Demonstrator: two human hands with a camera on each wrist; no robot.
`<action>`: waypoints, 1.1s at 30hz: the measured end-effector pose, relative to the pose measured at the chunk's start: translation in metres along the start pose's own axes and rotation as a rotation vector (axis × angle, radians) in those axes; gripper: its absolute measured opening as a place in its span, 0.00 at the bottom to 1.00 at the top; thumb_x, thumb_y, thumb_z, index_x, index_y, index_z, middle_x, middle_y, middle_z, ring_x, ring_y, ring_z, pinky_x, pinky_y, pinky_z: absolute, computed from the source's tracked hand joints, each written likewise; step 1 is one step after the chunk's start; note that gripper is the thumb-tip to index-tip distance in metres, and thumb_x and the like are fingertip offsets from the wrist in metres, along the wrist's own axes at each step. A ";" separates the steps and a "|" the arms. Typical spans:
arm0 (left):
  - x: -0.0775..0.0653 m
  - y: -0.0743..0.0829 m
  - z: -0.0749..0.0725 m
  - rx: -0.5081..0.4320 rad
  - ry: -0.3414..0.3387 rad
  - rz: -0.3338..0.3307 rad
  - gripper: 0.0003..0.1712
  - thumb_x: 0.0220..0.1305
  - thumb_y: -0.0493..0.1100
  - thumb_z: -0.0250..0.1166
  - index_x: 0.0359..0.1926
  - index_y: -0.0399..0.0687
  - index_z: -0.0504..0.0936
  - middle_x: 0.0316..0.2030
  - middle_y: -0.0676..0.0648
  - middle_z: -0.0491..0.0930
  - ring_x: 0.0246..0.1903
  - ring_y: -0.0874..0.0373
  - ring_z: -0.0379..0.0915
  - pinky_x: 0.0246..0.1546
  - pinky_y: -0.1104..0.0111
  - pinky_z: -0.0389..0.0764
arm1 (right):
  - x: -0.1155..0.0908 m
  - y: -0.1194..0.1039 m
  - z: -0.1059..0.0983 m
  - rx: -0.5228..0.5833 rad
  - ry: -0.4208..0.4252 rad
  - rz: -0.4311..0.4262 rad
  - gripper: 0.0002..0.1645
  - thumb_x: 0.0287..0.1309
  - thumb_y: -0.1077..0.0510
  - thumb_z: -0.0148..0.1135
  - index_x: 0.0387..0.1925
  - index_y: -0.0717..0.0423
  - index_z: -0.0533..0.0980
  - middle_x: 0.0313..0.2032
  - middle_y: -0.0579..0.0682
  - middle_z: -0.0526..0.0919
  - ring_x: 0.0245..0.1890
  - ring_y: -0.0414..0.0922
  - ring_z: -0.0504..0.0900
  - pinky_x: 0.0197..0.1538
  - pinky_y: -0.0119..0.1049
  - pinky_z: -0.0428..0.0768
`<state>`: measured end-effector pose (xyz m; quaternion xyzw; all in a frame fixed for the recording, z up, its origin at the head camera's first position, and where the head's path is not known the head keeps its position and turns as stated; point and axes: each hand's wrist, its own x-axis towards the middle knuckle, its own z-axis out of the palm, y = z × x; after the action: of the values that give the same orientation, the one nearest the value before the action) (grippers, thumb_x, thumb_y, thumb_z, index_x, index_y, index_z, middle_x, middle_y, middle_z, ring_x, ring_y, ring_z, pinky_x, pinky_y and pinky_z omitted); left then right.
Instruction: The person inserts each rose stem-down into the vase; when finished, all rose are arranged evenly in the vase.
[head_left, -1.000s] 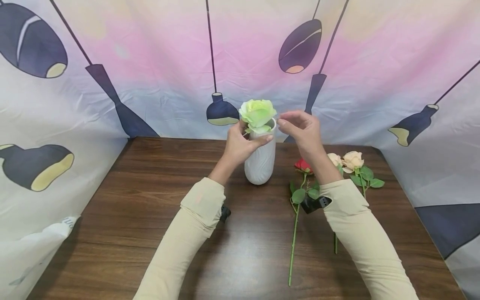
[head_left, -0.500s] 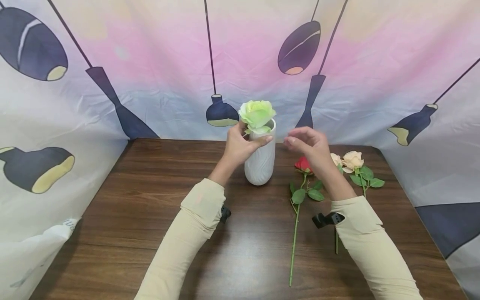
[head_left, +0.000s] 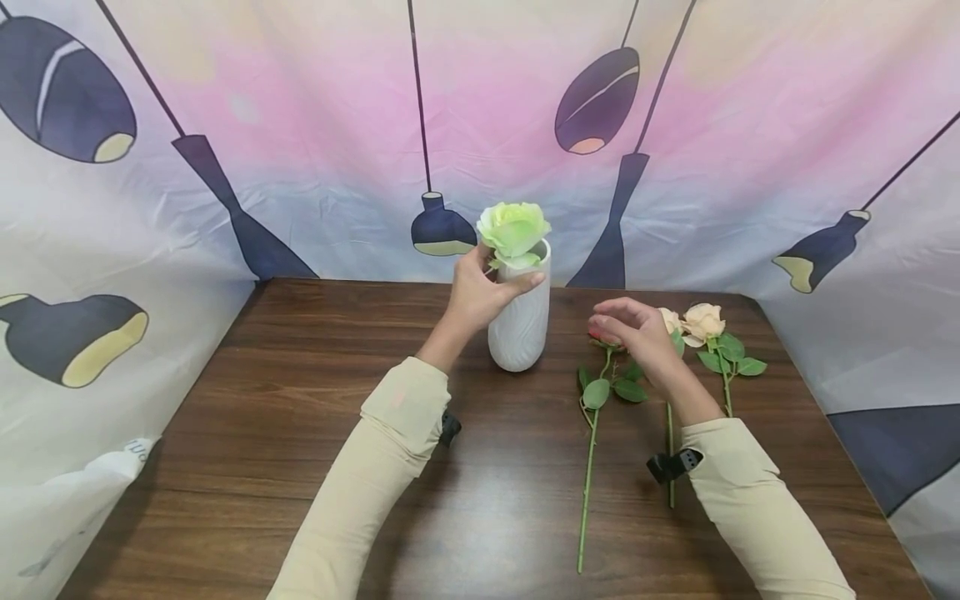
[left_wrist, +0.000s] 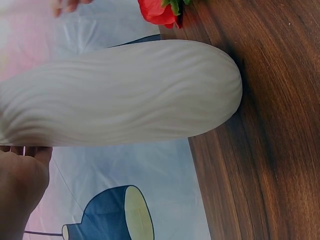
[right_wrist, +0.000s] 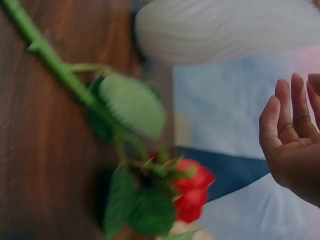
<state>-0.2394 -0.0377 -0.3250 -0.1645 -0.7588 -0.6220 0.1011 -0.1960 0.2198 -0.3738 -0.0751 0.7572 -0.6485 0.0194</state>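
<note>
A white ribbed vase (head_left: pixel 519 325) stands upright on the table, with a pale green rose (head_left: pixel 514 229) in its mouth. My left hand (head_left: pixel 480 292) grips the vase near the rim, thumb across the front and fingers behind. The left wrist view shows the vase (left_wrist: pixel 130 95) from the side, with part of that hand (left_wrist: pixel 22 180). To the vase's right, my right hand (head_left: pixel 637 333) is held over a red rose (head_left: pixel 597 395), fingers loosely bent and holding nothing. It hides most of the red bloom in the head view; the right wrist view shows this red rose (right_wrist: pixel 192 192) lying on its leaves.
Two peach roses lie right of the red one: one peach bloom (head_left: pixel 705 321) in view, the other (head_left: pixel 671 320) partly behind the right hand. A brown wooden table (head_left: pixel 300 417) carries everything. A printed cloth backdrop (head_left: pixel 322 125) encloses it at the back and sides.
My right hand has moved away from the vase's rim, right and down, to above the red rose. The left hand keeps its hold on the vase; the green rose stays put.
</note>
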 end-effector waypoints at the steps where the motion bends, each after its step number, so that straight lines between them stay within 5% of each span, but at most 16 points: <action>1: 0.000 0.000 0.000 -0.002 0.001 0.001 0.36 0.53 0.41 0.79 0.62 0.42 0.77 0.58 0.40 0.82 0.59 0.47 0.80 0.62 0.55 0.83 | 0.001 0.004 -0.002 -0.002 0.007 0.017 0.06 0.71 0.56 0.60 0.43 0.40 0.79 0.37 0.31 0.87 0.42 0.30 0.87 0.48 0.24 0.85; 10: 0.000 -0.001 0.002 -0.018 -0.006 0.006 0.36 0.53 0.41 0.79 0.62 0.42 0.77 0.58 0.40 0.82 0.59 0.47 0.80 0.61 0.55 0.83 | -0.004 0.037 -0.020 0.036 0.061 0.114 0.11 0.71 0.59 0.60 0.49 0.61 0.78 0.36 0.31 0.87 0.40 0.29 0.87 0.48 0.24 0.85; 18: 0.001 -0.001 0.001 -0.027 0.002 0.014 0.35 0.52 0.41 0.80 0.62 0.42 0.77 0.58 0.40 0.83 0.58 0.47 0.81 0.60 0.55 0.84 | -0.018 0.046 -0.021 -0.113 -0.040 0.194 0.20 0.72 0.61 0.56 0.54 0.77 0.72 0.33 0.34 0.85 0.35 0.30 0.85 0.43 0.26 0.87; 26: 0.001 0.000 -0.002 -0.028 0.009 0.010 0.36 0.52 0.41 0.79 0.62 0.42 0.77 0.58 0.40 0.82 0.58 0.48 0.80 0.60 0.55 0.84 | -0.030 0.051 -0.008 -0.369 -0.173 0.391 0.20 0.68 0.49 0.61 0.37 0.66 0.80 0.26 0.46 0.83 0.28 0.37 0.83 0.36 0.31 0.87; 33: 0.001 -0.001 -0.001 -0.027 0.000 0.003 0.35 0.53 0.41 0.79 0.62 0.42 0.77 0.58 0.40 0.83 0.58 0.48 0.81 0.60 0.56 0.84 | -0.032 0.061 0.005 -0.582 -0.178 0.465 0.26 0.62 0.41 0.66 0.17 0.51 0.70 0.20 0.46 0.80 0.22 0.39 0.81 0.27 0.31 0.84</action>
<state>-0.2410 -0.0382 -0.3251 -0.1670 -0.7502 -0.6319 0.1000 -0.1690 0.2288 -0.4366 0.0403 0.9019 -0.3755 0.2097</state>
